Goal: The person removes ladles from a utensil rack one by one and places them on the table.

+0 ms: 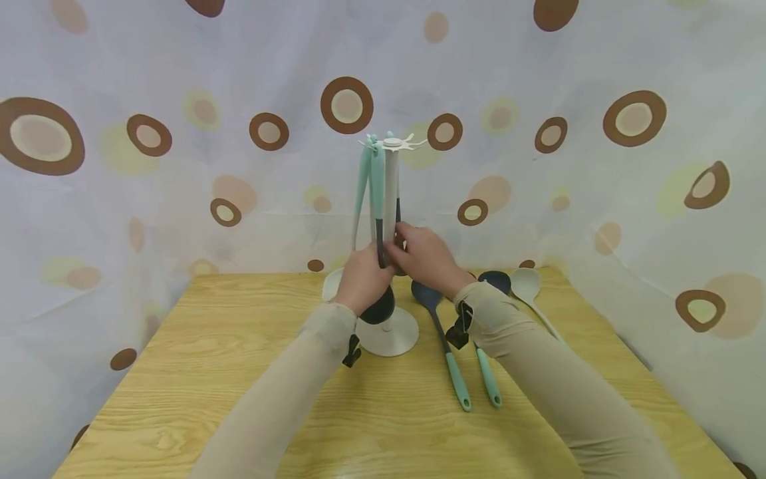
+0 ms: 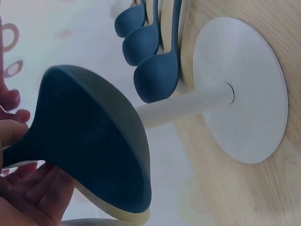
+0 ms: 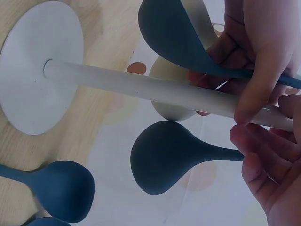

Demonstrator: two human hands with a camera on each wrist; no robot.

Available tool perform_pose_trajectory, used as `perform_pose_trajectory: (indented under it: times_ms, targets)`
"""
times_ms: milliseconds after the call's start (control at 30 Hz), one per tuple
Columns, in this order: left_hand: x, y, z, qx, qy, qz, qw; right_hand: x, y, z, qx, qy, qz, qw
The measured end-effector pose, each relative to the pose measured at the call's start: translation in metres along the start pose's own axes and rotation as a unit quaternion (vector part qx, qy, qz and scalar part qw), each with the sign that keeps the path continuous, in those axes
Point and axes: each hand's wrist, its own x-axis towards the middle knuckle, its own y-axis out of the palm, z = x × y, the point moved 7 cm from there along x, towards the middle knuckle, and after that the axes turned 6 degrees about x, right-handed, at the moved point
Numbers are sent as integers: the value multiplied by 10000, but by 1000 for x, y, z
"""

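A white utensil stand [image 1: 391,179] with a round base stands on the table. My left hand [image 1: 365,276] curls around its pole [image 3: 141,89], thumb on the pole and across the dark handle of a hanging ladle [image 2: 94,136]. From the other side my right hand [image 1: 427,256] pinches the pole with thumb and fingertips. A second hanging dark ladle [image 3: 164,157] has its handle against the right fingers; whether they grip it too is unclear. Pale utensils, one a white-headed one [image 1: 331,285], hang behind and left of the pole. Mint handles [image 1: 377,179] hang from the top hooks.
Right of the stand, a dark ladle [image 1: 426,293] with a mint handle, another dark ladle [image 1: 495,282] and a pale ladle [image 1: 526,286] lie on the wooden table [image 1: 239,372]. A patterned curtain [image 1: 239,66] rises behind the table's back edge.
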Motion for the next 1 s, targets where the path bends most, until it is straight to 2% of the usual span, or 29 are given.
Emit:
perform_pose_trajectory:
  times_ms: [233,467,600,1000]
  targets:
    - [-9,2,-3,-333,59,-43,9994,5,1,-1,403,250,296,9984]
    - [-15,-16,-4,-130,117,-663,9976,13,-1,0,645,552,778,9933]
    - [-17,-22,-4,-22,188,-756,9970,14,0,-3,901,706,925,9891]
    - [-24,-23,-2,166,237,-799,9964,7,9,-3,336,839,910,9917]
